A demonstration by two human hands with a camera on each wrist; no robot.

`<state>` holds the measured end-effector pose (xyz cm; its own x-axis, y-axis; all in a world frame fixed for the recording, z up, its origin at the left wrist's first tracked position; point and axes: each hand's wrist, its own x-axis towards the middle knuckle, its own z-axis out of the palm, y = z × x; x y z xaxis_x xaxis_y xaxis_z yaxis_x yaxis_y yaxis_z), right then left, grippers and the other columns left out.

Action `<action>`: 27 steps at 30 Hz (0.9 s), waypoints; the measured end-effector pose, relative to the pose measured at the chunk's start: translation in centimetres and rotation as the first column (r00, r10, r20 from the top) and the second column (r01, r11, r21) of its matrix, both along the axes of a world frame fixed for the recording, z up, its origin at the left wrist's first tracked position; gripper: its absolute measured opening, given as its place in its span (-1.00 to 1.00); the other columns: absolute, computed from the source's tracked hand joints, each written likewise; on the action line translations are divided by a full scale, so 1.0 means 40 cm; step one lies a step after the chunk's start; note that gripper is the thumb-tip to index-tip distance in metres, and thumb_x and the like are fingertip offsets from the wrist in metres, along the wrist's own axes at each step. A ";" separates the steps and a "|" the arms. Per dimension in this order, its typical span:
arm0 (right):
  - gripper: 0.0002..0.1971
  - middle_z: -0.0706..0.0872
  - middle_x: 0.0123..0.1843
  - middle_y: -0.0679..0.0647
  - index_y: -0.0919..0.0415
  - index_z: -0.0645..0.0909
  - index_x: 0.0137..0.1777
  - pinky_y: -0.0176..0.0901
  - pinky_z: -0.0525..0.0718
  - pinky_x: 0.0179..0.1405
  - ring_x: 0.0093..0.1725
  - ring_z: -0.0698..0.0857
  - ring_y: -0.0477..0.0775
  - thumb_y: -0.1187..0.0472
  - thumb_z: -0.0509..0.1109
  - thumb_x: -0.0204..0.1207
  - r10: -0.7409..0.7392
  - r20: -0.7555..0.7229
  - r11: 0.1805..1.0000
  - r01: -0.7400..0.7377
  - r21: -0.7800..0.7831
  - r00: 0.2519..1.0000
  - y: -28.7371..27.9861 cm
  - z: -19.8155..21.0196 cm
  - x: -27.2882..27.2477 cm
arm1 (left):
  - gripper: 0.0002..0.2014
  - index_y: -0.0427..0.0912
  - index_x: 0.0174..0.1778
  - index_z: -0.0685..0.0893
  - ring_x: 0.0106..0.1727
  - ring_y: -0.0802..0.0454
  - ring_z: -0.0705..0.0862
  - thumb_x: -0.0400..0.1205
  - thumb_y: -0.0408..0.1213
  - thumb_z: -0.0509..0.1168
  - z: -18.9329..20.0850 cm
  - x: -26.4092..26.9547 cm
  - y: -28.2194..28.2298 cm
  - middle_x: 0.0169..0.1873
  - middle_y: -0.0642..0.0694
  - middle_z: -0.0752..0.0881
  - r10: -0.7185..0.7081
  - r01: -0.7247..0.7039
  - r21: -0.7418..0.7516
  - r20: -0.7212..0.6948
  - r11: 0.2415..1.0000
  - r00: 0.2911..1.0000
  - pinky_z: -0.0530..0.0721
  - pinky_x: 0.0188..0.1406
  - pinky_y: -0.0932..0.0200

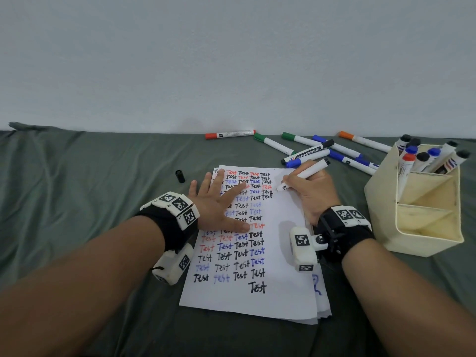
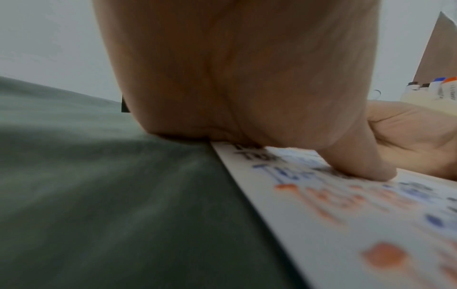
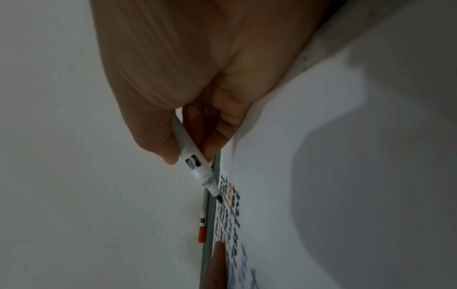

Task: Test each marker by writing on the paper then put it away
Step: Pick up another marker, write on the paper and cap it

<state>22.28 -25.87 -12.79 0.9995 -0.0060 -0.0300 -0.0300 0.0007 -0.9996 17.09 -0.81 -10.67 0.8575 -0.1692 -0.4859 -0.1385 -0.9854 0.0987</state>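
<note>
A white paper (image 1: 278,292) covered with rows of "Test" in black, red and blue lies on the grey-green cloth. My left hand (image 1: 219,202) rests flat on its left half, fingers spread; its thumb (image 2: 366,168) presses the sheet. My right hand (image 1: 309,186) grips an uncapped white marker (image 1: 304,175), whose black tip (image 3: 217,197) sits just over the paper (image 3: 321,176) beside the upper rows of writing. The marker's black cap (image 1: 180,176) lies on the cloth left of the paper.
A cream holder (image 1: 422,217) with several markers stands at the right. Loose markers, among them green (image 1: 273,143), blue (image 1: 342,155) and orange (image 1: 363,140), lie behind the paper. A red marker (image 1: 230,134) lies by the white wall.
</note>
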 end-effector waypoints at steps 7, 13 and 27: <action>-0.63 0.85 -0.15 0.25 0.08 0.81 -0.23 0.41 0.79 0.15 -0.09 0.83 0.25 -0.02 0.85 0.06 0.058 -0.015 0.983 -0.054 0.173 0.998 0.001 0.008 -0.007 | -0.08 0.55 0.61 -0.04 0.72 -0.23 0.00 0.29 0.72 -0.06 0.018 0.007 0.011 0.74 -0.06 -0.04 -0.034 0.025 0.047 0.199 0.999 0.979 0.09 0.60 -0.33; -0.81 0.83 -0.22 0.10 0.03 0.84 -0.26 0.18 0.77 0.06 -0.13 0.77 0.11 0.22 0.78 0.19 0.074 0.006 0.982 -0.074 0.172 0.997 0.000 0.014 -0.011 | -0.51 0.40 0.44 0.48 0.44 -0.14 0.37 0.57 0.29 0.25 0.067 0.032 0.084 0.42 0.01 0.48 0.058 -0.111 0.073 0.518 0.991 0.854 0.38 0.41 -0.18; -0.77 0.82 -0.22 0.33 0.13 0.80 -0.14 -0.17 0.78 -0.18 -0.19 0.84 0.23 0.50 0.55 0.49 0.095 0.041 0.933 -0.103 0.345 0.995 0.006 0.006 -0.005 | -0.91 0.05 -0.03 0.75 -0.09 0.15 0.68 0.69 -0.09 0.34 0.091 0.069 0.104 -0.17 0.15 0.73 0.447 -0.279 -0.415 0.391 0.866 0.805 0.52 -0.19 0.23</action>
<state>22.09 -25.63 -12.54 0.9950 0.0997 0.0109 -0.0243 0.3452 -0.9382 19.86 3.37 -7.02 0.9918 0.1273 0.0062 0.1119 -0.8932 0.4355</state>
